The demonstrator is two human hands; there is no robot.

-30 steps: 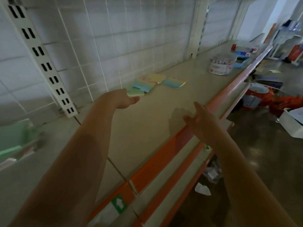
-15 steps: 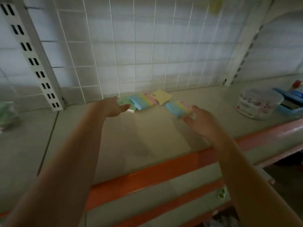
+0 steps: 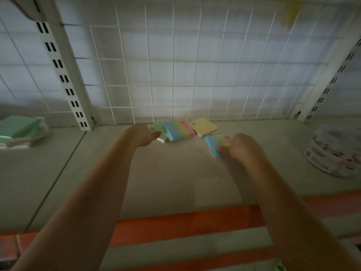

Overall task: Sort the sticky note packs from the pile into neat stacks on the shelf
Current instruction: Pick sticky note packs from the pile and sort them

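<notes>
Two hands on shelf (image 3: 175, 173). Green stack (image 3: 17, 128) far left. Left hand (image 3: 141, 134) grips green pack (image 3: 159, 127); rainbow pack (image 3: 176, 131), yellow pack (image 3: 205, 127) beside. Right hand (image 3: 242, 147) pinches blue-yellow pack (image 3: 215, 143). Tub (image 3: 336, 153) far right, label unreadable.

White wire grid back panel (image 3: 175, 75), slotted upright (image 3: 64, 79), round clear tub (image 3: 338, 153) at right, orange shelf-edge strip (image 3: 185, 222)

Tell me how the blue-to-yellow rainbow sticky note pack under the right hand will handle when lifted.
The flat rainbow sticky note pack looks thin and small, so probably light and fairly stiff. It lies flat on the shelf, so rolling or tipping is unlikely. If it is film-wrapped, which blur hides, it may slip in the right hand.
</notes>
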